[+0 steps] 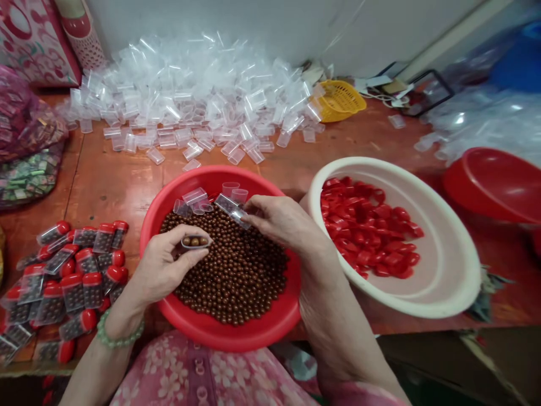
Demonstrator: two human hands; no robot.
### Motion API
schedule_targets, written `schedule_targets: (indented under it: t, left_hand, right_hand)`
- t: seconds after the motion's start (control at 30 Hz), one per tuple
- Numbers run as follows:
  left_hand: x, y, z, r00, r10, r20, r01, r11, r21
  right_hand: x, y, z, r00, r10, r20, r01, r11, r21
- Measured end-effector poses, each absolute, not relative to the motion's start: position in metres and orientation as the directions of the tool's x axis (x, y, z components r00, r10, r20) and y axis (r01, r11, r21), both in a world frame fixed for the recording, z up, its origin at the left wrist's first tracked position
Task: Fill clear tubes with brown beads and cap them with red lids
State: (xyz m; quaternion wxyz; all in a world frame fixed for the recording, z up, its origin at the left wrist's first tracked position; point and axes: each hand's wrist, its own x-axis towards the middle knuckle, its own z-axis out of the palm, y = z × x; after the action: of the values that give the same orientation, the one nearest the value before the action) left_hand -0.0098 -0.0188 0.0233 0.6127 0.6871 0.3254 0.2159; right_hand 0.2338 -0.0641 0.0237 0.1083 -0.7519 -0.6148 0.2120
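Note:
My left hand [164, 265] pinches a clear plastic container [196, 242], its open mouth towards me and brown balls showing inside. Over the far right side of the red basin [230, 338], my right hand [281, 223] grips another clear container [231, 210] between thumb and fingers. That one lies tilted; whether anything is in it I cannot tell. Below both hands, small shiny brown balls [236, 282] fill the basin. Several loose clear containers [195, 196] rest on the balls at the basin's far side.
A heap of clear containers [203, 96] covers the back of the table. On the right stands a white basin [448, 265] of red caps [367, 225], beside a red bowl [499, 180]. Capped, filled containers [76, 287] lie at left. A yellow basket [340, 101] sits behind.

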Motion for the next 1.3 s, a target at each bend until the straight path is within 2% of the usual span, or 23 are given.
schedule_targets:
  t: [0.1, 0.2, 0.33, 0.47, 0.53, 0.6, 0.67, 0.7, 0.77, 0.83, 0.9, 0.97, 1.23, 1.3]
  left_hand:
    - [-0.007, -0.017, 0.018, 0.670, 0.729, -0.135, 0.183, 0.015, 0.983]
    - [-0.006, -0.018, 0.015, 0.658, 0.736, -0.157, 0.154, 0.072, 0.985]
    - [-0.009, -0.024, 0.019, 0.653, 0.739, -0.168, 0.124, 0.115, 0.986]
    - [-0.012, -0.028, 0.020, 0.662, 0.729, -0.176, 0.101, 0.146, 0.984]
    - [-0.014, -0.029, 0.019, 0.650, 0.739, -0.178, 0.079, 0.167, 0.983]
    - [-0.016, -0.029, 0.017, 0.645, 0.742, -0.183, 0.053, 0.195, 0.979]
    - [-0.018, -0.029, 0.016, 0.656, 0.728, -0.200, 0.022, 0.246, 0.969]
    - [-0.019, -0.028, 0.015, 0.664, 0.717, -0.213, 0.009, 0.277, 0.961]
    - [-0.019, -0.027, 0.014, 0.678, 0.696, -0.236, -0.002, 0.323, 0.946]
    - [-0.018, -0.026, 0.014, 0.678, 0.692, -0.247, -0.004, 0.339, 0.941]
    - [-0.017, -0.025, 0.014, 0.666, 0.702, -0.251, -0.010, 0.345, 0.939]
    - [-0.015, -0.025, 0.013, 0.660, 0.709, -0.248, -0.019, 0.346, 0.938]
    - [-0.013, -0.029, 0.011, 0.654, 0.728, -0.206, -0.097, 0.351, 0.931]
    - [-0.013, -0.030, 0.010, 0.628, 0.751, -0.206, -0.121, 0.355, 0.927]
  right_hand:
    - [0.227, -0.065, 0.017, 0.183, 0.942, -0.282, 0.964, -0.227, -0.135]
    - [0.218, -0.062, 0.010, 0.210, 0.916, -0.342, 0.976, -0.217, 0.018]
    - [0.211, -0.060, 0.006, 0.226, 0.898, -0.377, 0.974, -0.214, 0.074]
    - [0.212, -0.064, 0.002, 0.196, 0.896, -0.399, 0.980, -0.193, 0.049]
    - [0.216, -0.067, 0.000, 0.167, 0.914, -0.370, 0.984, -0.176, 0.010]
    - [0.218, -0.070, 0.000, 0.148, 0.937, -0.317, 0.980, -0.182, -0.082]
    - [0.219, -0.073, 0.001, 0.135, 0.956, -0.260, 0.924, -0.216, -0.316]
    - [0.218, -0.074, 0.002, 0.118, 0.963, -0.241, 0.843, -0.226, -0.489]
    - [0.213, -0.077, 0.006, 0.066, 0.975, -0.210, 0.560, -0.210, -0.801]
    - [0.206, -0.080, 0.010, 0.007, 0.983, -0.185, 0.279, -0.180, -0.943]
    - [0.199, -0.082, 0.013, -0.026, 0.985, -0.172, 0.134, -0.167, -0.977]
    - [0.195, -0.083, 0.015, -0.047, 0.986, -0.160, 0.084, -0.155, -0.984]
    - [0.191, -0.086, 0.014, -0.058, 0.989, -0.139, 0.041, -0.137, -0.990]
    - [0.193, -0.085, 0.011, -0.049, 0.988, -0.144, 0.090, -0.139, -0.986]
